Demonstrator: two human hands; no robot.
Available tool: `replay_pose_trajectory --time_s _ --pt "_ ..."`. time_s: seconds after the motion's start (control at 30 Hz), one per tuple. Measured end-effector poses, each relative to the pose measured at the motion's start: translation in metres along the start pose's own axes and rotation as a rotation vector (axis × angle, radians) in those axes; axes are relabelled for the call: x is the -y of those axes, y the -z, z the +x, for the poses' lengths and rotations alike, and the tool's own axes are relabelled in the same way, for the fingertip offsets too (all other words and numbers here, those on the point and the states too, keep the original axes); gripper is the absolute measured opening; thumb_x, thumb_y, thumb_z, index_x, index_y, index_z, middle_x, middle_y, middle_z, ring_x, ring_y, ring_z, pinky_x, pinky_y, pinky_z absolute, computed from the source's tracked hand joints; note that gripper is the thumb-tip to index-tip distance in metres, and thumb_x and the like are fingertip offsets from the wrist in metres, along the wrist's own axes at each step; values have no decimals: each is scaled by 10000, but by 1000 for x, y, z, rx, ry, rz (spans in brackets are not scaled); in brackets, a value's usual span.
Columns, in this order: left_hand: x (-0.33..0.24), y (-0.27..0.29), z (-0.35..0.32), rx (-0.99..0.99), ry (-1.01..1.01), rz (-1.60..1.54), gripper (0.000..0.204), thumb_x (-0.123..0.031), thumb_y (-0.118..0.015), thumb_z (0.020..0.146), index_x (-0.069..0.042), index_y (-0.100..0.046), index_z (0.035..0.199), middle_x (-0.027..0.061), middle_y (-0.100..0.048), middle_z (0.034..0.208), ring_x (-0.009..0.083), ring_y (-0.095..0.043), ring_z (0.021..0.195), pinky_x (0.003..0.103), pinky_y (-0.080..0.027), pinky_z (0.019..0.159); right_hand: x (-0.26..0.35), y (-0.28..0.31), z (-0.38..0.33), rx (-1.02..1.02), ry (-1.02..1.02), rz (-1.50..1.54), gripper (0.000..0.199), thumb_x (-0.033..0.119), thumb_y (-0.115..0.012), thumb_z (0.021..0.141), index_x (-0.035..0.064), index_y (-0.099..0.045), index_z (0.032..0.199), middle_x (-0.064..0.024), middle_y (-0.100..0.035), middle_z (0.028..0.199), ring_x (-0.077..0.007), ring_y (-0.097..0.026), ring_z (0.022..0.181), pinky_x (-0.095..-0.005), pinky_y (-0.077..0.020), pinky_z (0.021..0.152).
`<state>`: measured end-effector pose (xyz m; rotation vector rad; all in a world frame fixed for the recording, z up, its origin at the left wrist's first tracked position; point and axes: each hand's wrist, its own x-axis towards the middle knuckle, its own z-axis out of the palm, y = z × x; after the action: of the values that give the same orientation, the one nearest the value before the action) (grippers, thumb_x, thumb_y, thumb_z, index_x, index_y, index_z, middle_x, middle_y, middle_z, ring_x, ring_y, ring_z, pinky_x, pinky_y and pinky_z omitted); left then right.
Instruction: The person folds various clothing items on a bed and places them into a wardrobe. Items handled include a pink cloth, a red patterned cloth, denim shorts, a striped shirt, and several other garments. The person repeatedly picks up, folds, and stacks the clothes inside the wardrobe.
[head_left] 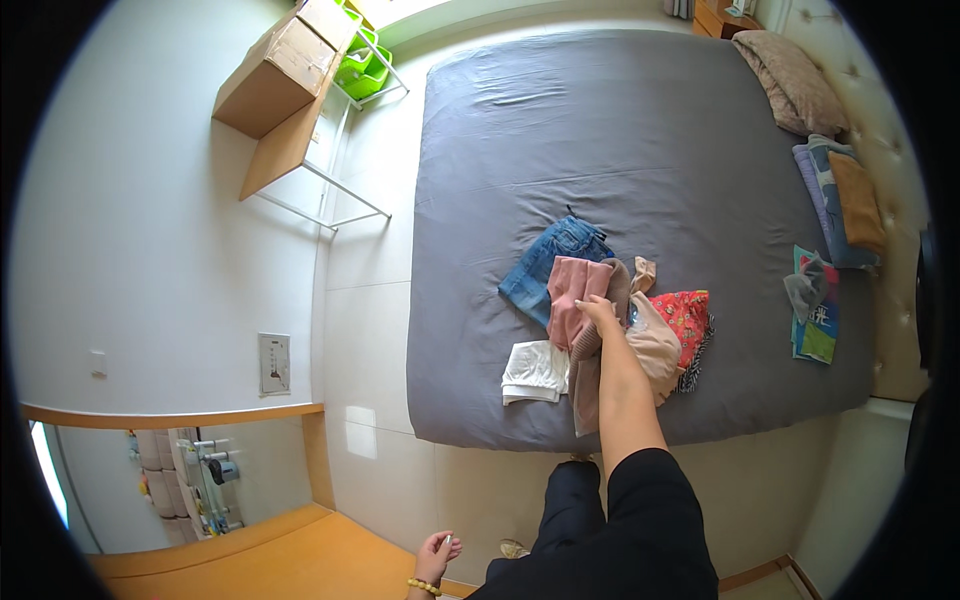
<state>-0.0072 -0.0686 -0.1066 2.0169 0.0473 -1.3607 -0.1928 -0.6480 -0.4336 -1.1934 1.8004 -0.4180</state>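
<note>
My right arm reaches forward over the bed (580, 130), and my right hand (598, 308) is closed on the edge of a pink folded garment (575, 290). A brown ribbed garment (586, 342) lies right beside and under that hand. To its left are folded blue jeans (545, 260) and a white folded garment (535, 372). On its right lie a beige garment (655, 345), a red patterned garment (688, 315) and a black-and-white striped cloth (695, 370). My left hand (437, 555), with a beaded bracelet, hangs away from the bed, fingers loosely curled and apart, holding nothing visible.
Folded cloths (850, 195), a brown pillow (790, 80) and a colourful package (815, 310) lie along the bed's right side. A desk (285, 150) bearing a cardboard box (280, 75) stands at the left wall. An orange-brown wooden surface (280, 560) is at lower left.
</note>
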Motion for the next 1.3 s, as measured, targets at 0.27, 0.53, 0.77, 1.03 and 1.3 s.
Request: replay_pose_trajectory --time_s 0.27,0.53,0.77,1.03,1.3 --pt "-38 -40 5 85 8 -28 243 -158 -518 951 5 -533 1130 116 -638 974 191 -643 873 294 -531 803 75 -3 -161 286 756 399 364 182 -693 755 -36 -622 1037 -136 -557 1164 -255 -530 1108 -329 -423 934" --pt "-116 -87 107 473 125 -1027 774 -614 -470 863 -201 -182 1451 150 -181 1476 385 -373 1244 616 -375 951 100 106 -452 918 1226 86 428 144 -700 742 27 -569 1132 -135 -538 1177 -308 -467 1199 -472 -314 1052" --pt "-105 -66 135 198 -22 164 508 -356 -654 855 -109 -438 1242 57 -542 1133 168 -593 873 298 -501 722 -40 62 -359 613 507 -380 311 206 -629 784 4 -640 1020 -177 -646 982 -309 -618 945 -368 -483 817" --pt "19 77 167 213 -88 309 254 -200 -582 902 -22 -557 1081 20 -613 833 78 -560 684 222 -468 586 -107 -93 -308 502 138 -255 322 205 -665 769 27 -645 1037 -168 -662 984 -287 -633 925 -374 -493 802" --pt "44 137 146 72 -111 131 239 -156 -577 905 2 -553 1082 38 -618 844 89 -571 728 222 -472 641 -99 -221 -318 62 -475 -48 719 152 -793 665 -2 -460 1283 -218 -532 1259 -349 -519 1165 -379 -425 960"
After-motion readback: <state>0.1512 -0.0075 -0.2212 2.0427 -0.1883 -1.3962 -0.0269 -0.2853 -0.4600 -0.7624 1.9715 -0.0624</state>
